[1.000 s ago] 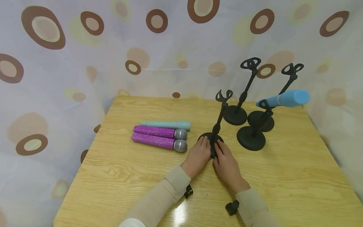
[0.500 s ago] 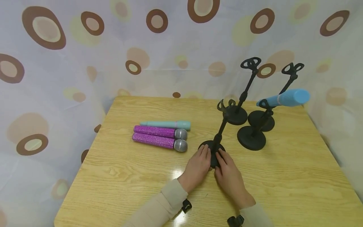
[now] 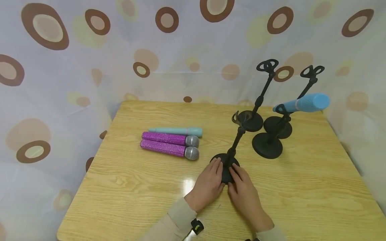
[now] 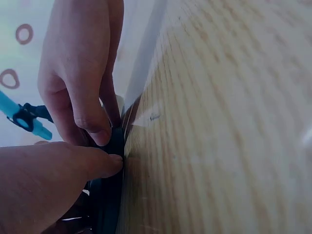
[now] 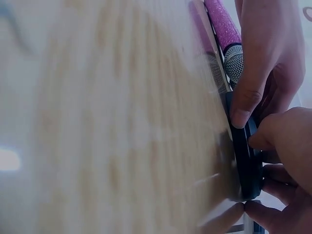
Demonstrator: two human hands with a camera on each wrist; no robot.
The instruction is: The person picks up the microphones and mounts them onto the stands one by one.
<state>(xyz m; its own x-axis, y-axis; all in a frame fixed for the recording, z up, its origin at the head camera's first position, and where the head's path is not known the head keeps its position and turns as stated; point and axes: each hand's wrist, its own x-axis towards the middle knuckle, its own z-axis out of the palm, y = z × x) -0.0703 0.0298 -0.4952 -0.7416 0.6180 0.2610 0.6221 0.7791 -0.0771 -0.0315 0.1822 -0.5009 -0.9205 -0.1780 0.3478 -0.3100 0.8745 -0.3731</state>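
Observation:
Between my two hands stands a black microphone stand [image 3: 232, 152] with a round base, a short pole and an empty clip at its top. My left hand [image 3: 208, 184] grips the left side of the base, fingers over the top and thumb at the near edge. On the opposite side my right hand [image 3: 246, 194] grips it the same way. The right wrist view shows the thumbs close together at the rim of the black base [image 5: 247, 161]. In the left wrist view, the base [image 4: 108, 200] is partly hidden behind the hands.
Left of the stand lie two purple glitter microphones [image 3: 164, 148] and a pale teal microphone [image 3: 176, 131] on the wooden table [image 3: 126, 187]. Several more black stands [image 3: 267, 146] are at the right; one carries a blue microphone [image 3: 310, 102]. A patterned curtain [image 3: 193, 50] hangs behind.
Both hands have drawn the microphone stand toward the person, away from the stands at the back. The other stands and the microphones have stayed in place.

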